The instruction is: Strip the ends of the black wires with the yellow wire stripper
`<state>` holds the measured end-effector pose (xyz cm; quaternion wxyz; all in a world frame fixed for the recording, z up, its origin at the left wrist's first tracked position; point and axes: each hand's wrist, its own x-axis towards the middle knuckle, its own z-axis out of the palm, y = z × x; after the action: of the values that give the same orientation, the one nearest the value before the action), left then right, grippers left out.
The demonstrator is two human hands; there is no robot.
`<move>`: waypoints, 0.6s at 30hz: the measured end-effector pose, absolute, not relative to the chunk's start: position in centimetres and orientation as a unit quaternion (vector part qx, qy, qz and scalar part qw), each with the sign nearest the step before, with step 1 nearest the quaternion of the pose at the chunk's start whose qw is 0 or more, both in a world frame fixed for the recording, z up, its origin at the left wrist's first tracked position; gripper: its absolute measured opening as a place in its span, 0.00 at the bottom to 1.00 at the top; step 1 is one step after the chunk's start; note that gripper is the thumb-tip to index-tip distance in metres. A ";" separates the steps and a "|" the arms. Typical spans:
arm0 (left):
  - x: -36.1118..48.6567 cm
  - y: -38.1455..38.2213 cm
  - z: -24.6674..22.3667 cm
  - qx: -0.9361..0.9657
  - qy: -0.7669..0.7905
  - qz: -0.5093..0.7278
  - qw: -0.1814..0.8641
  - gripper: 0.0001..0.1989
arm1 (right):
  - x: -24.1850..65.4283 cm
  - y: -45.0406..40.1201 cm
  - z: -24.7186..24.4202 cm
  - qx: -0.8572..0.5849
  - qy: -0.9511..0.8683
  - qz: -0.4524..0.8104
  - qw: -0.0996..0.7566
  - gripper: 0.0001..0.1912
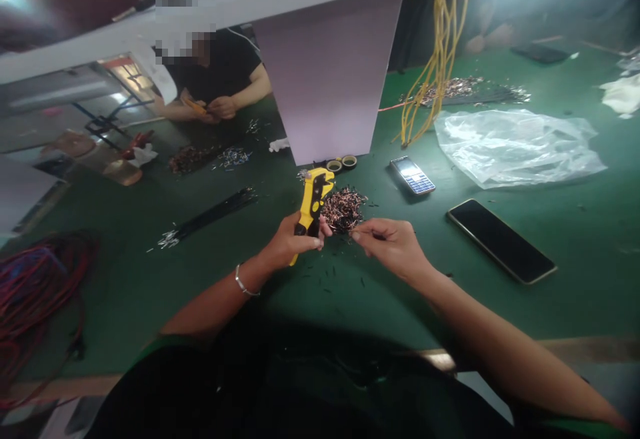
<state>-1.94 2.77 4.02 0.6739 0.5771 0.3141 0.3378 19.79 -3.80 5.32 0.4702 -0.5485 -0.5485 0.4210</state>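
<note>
While the left hand (295, 238) grips a yellow wire stripper (315, 196), its fingers curled around the handles, the right hand (395, 246) rests at the near edge of a pile of wire bits (345, 207), thumb and fingers (369, 226) drawn nearly together; whether they pinch a piece, I cannot tell. That pile lies on the green bench (210, 276), just right of the stripper, with 2 rolls of tape (349, 162) behind it, near the foot of a pale panel (333, 79). To the right are a keypad phone (413, 176), a larger phone (501, 241) and a clear plastic bag (520, 149). To the left lie a bundle of black wires (213, 216) and, farther out, a tangle of red cable (37, 286). Across the bench, a co-worker's hands (223, 108) hold an orange tool (194, 104).
</note>
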 end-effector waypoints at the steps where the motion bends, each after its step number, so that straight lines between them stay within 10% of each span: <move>1: -1.9 2.8 4.0 0.573 0.313 0.333 0.680 0.19 | 19.8 -3.8 5.3 -0.554 -0.543 0.418 0.473 0.10; 18: -2.1 3.2 4.1 0.519 0.178 0.287 0.785 0.27 | 19.9 -3.8 6.4 -0.593 -0.500 0.375 0.508 0.11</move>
<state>-2.13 3.25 4.06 0.7852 0.5190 0.1782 0.2870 19.91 -3.80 6.41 0.5076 -0.5927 -0.5001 0.3754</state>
